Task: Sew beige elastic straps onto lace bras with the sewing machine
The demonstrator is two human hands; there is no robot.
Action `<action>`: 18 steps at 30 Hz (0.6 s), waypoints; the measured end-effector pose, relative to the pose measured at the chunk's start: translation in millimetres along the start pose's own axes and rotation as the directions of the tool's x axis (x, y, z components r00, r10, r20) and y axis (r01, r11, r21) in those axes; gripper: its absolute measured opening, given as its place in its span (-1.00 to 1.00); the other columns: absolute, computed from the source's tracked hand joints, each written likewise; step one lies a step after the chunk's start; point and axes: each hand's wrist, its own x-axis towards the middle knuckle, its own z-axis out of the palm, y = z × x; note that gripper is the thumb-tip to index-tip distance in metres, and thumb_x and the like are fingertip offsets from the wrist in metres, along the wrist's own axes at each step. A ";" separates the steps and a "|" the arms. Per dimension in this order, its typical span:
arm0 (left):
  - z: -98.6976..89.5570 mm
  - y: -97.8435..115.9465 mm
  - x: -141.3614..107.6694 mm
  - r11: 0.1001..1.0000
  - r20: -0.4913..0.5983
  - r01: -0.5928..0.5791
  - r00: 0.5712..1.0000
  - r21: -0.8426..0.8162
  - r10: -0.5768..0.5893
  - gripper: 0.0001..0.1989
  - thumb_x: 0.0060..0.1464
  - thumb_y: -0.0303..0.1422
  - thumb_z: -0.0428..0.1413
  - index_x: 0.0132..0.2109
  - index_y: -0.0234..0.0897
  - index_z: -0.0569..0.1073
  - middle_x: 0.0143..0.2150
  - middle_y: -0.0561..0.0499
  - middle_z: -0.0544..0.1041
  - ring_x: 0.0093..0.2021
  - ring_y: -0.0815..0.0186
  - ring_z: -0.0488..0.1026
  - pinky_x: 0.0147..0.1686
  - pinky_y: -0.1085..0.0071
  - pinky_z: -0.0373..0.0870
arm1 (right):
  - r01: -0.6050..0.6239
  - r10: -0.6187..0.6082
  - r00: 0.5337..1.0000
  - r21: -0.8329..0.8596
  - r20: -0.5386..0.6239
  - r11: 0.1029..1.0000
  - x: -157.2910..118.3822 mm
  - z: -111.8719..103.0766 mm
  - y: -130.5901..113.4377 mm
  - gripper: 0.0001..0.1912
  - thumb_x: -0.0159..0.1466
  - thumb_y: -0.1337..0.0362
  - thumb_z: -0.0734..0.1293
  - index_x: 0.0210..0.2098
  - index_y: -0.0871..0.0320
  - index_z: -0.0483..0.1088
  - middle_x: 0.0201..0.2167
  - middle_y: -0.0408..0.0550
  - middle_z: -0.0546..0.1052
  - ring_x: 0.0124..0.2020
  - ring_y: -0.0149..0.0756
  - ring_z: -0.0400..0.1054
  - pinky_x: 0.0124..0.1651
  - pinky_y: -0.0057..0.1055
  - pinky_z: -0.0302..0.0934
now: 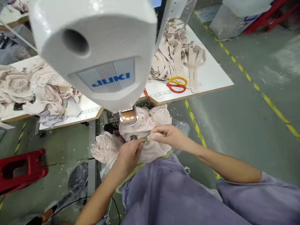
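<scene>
Pale pink lace bras [161,117] lie over my lap beneath the sewing machine [93,47]. My right hand [167,135] pinches a beige edge of a bra, with a small light strip showing at the fingertips. Just to the left, my left hand [131,153] has its fingers closed on the same bra's edge, the fingertips partly hidden. A short span of fabric runs between both hands. More bunched lace [106,148] hangs to the left of my left hand. The machine's copper-coloured cylinder [128,116] sits just above the bras.
Yellow-and-red scissors [176,84] lie on the white table [211,76] beside a pile of beige strips [173,53]. More bras [47,87] are heaped on the left table part. A red stool [22,170] stands at lower left, a plastic bin [231,22] at upper right.
</scene>
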 end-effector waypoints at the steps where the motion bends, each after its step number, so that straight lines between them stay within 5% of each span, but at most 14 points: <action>1: -5.1 0.5 -2.7 1.000 0.022 0.009 1.000 0.011 -0.009 -0.78 0.34 -0.40 -0.07 -0.02 -0.28 0.45 -0.19 -0.07 0.67 -0.24 0.26 0.62 -0.31 0.42 0.49 | 0.013 -0.012 1.000 -0.031 0.018 0.999 1.3 -1.3 1.5 -0.69 0.21 0.05 0.40 -0.30 0.20 0.52 -0.41 -0.11 0.50 -0.42 -0.39 0.32 -0.29 -0.43 0.20; 4: -18.5 4.8 -9.6 0.999 0.071 0.005 0.997 0.032 -0.007 -0.81 0.33 -0.41 -0.05 0.00 -0.24 0.41 -0.30 0.01 0.64 -0.38 0.30 0.58 -0.44 0.43 0.41 | 0.151 -0.127 0.980 -0.158 0.156 0.976 1.9 -1.6 1.2 -0.74 0.26 0.10 0.37 -0.27 0.19 0.53 -0.34 -0.06 0.50 -0.34 -0.36 0.35 -0.25 -0.41 0.23; 7: -27.0 12.8 -12.4 0.998 0.103 -0.052 0.993 0.037 0.048 -0.85 0.31 -0.45 -0.04 -0.05 -0.23 0.39 -0.37 0.06 0.59 -0.43 0.32 0.52 -0.46 0.42 0.36 | 0.453 -0.303 0.842 -0.280 0.446 0.847 -3.4 5.0 -7.6 -0.83 0.32 0.21 0.34 -0.25 0.15 0.55 -0.09 0.03 0.50 -0.08 -0.28 0.38 -0.06 -0.37 0.25; 9: -29.5 17.1 -11.4 0.997 0.098 -0.065 0.993 0.036 0.061 -0.86 0.29 -0.48 -0.02 -0.07 -0.24 0.40 -0.37 0.06 0.57 -0.42 0.32 0.51 -0.44 0.41 0.36 | 0.559 -0.362 0.770 -0.281 0.526 0.780 -6.8 10.5 -13.4 -0.84 0.35 0.27 0.30 -0.23 0.15 0.53 -0.08 0.03 0.51 -0.07 -0.31 0.39 -0.05 -0.40 0.25; 12: -30.6 18.8 -7.4 0.998 0.057 -0.044 0.997 -0.044 0.047 -0.88 0.25 -0.51 0.04 -0.13 -0.25 0.43 -0.32 0.03 0.57 -0.35 0.36 0.52 -0.38 0.46 0.40 | 0.640 -0.445 0.730 -0.291 0.519 0.711 -7.9 16.5 -15.0 -0.85 0.37 0.32 0.25 -0.23 0.17 0.47 -0.25 -0.03 0.53 -0.24 -0.38 0.40 -0.18 -0.46 0.26; 18: -32.4 15.8 -6.8 0.993 -0.082 -0.043 0.996 -0.109 0.034 -0.84 0.19 -0.55 0.14 -0.14 -0.23 0.50 -0.22 0.02 0.62 -0.23 0.39 0.57 -0.22 0.53 0.47 | 0.785 -0.628 0.617 -0.418 0.474 0.457 -7.6 23.9 -7.0 -0.81 0.37 0.41 0.17 -0.29 0.20 0.40 -0.28 0.02 0.51 -0.28 -0.37 0.35 -0.25 -0.46 0.24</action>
